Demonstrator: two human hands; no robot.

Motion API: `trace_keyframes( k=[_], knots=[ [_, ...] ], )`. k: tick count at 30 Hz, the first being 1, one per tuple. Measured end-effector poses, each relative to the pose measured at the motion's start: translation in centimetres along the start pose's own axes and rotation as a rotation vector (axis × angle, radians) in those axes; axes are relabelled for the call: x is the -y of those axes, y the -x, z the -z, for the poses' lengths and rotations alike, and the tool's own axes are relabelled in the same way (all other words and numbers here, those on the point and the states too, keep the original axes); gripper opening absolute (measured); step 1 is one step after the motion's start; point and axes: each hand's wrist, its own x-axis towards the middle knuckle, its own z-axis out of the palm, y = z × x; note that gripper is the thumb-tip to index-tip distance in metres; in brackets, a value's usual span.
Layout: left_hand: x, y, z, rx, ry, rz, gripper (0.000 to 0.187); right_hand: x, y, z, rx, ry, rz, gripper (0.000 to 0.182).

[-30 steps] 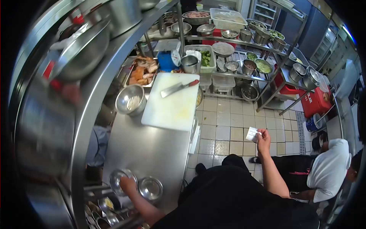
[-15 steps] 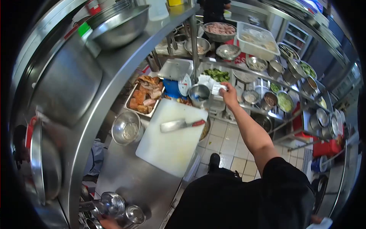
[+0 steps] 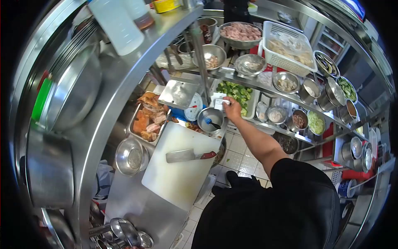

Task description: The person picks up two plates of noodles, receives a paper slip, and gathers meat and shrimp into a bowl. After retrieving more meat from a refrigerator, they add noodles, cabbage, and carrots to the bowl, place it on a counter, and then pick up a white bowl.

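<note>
1. Paper slip (image 3: 222, 105) in the head view: we pinch it in our right hand's (image 3: 233, 110) grip, near the steel pot (image 3: 217, 114) and green vegetables (image 3: 248, 90).
2. Our left hand is out of sight; we cannot tell its grip.
3. We'd best hold the thin, white slip lightly by one edge, unfolded and dry.
4. We see a smooth white board (image 3: 172, 176), bearing a flat, red-handled cleaver (image 3: 180, 156), on the shiny steel bench (image 3: 137, 199).

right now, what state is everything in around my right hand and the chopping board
Right hand: closed on the white slip
White slip: held
Cleaver: lying flat on the chopping board
Chopping board: flat on the counter
Steel bowl: upright, uncovered
Meat tray: uncovered, holding meat pieces
Pot: upright, uncovered, utensil inside
</note>
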Motion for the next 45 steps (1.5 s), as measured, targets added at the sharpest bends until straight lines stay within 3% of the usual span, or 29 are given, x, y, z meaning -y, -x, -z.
trace_keyframes(
  k=[1, 2, 6, 8, 11, 12, 14, 16, 19, 20, 21, 25, 27, 28, 29, 30, 36, 40, 45],
  knots=[
    [0.0, 0.1, -0.5, 0.026, -0.206, -0.115, 0.012, -1.1, 0.0, -0.4, -0.026, -0.017, 0.026, 0.023],
    [-0.8, 0.3, -1.1, 0.049, -0.219, -0.137, 0.014, -1.6, -0.2, -0.4, 0.064, 0.003, -0.108, 0.022],
    [1.3, -2.0, -4.5, 0.127, -0.089, -0.302, 0.018, -4.1, -1.5, -1.0, 0.185, 0.207, -0.128, 0.027],
    [2.8, -2.8, -6.2, 0.171, -0.03, -0.658, 0.017, -1.1, -1.5, 0.7, 0.267, 0.312, -0.089, 0.037],
    [1.6, -1.3, -8.0, 0.217, -0.083, -0.55, 0.016, 4.4, -1.3, 4.3, 0.215, 0.442, -0.093, 0.043],
    [-2.3, 0.9, -8.8, 0.285, 0.047, -0.496, 0.017, 5.7, -2.5, 5.2, 0.223, 0.434, -0.08, 0.043],
    [-6.3, 4.2, -10.8, 0.301, 0.017, -0.439, 0.018, 7.6, -5.4, 6.7, 0.278, 0.229, 0.228, 0.042],
    [-7.2, 6.1, -11.7, 0.402, -0.064, -0.327, 0.017, 12.8, -9.7, 7.6, 0.385, 0.059, 0.29, 0.039],
    [-11.9, 10.2, -16.6, 0.51, 0.149, -0.363, 0.018, 13.2, -19.9, 3.4, 0.471, 0.16, 0.509, 0.041],
    [-11.0, 10.9, -19.7, 0.585, 0.303, -0.421, 0.023, 13.8, -22.2, 1.8, 0.618, 0.362, 0.523, 0.043],
    [-11.1, 11.4, -21.6, 0.684, 0.249, -0.333, 0.033, 14.0, -23.6, 0.3, 0.759, 0.563, 0.528, 0.046],
    [-16.2, 15.9, -32.2, 0.935, 0.342, -0.244, 0.038, 11.7, -25.0, -3.1, 0.912, 0.688, 0.503, 0.055],
    [-18.2, 17.3, -37.0, 1.1, 0.363, -0.262, 0.038, 12.0, -25.2, -2.9, 1.091, 0.626, 0.442, 0.062],
    [-18.9, 18.1, -38.9, 1.168, 0.41, -0.122, 0.035, 12.2, -25.4, -2.9, 1.107, 0.635, 0.455, 0.062],
    [-19.2, 18.5, -41.2, 1.179, 0.385, -0.269, 0.033, 12.3, -25.8, -2.6, 1.203, 0.656, 0.527, 0.063],
    [-20.3, 19.0, -42.8, 1.191, 0.381, -0.275, 0.032, 12.4, -26.0, -2.2, 1.294, 0.675, 0.595, 0.063],
    [-22.8, 19.6, -51.2, 1.239, 0.467, -0.416, 0.03, 12.5, -23.4, 0.3, 1.033, 0.696, 0.671, 0.068],
    [-24.0, 20.2, -53.1, 1.261, 0.481, -0.445, 0.03, 12.9, -23.5, 0.6, 1.157, 0.649, 0.866, 0.059],
    [-24.1, 20.2, -54.2, 1.301, 0.552, -0.415, 0.03, 11.9, -23.7, 0.5, 1.149, 0.512, 0.915, 0.053]
  ],
)
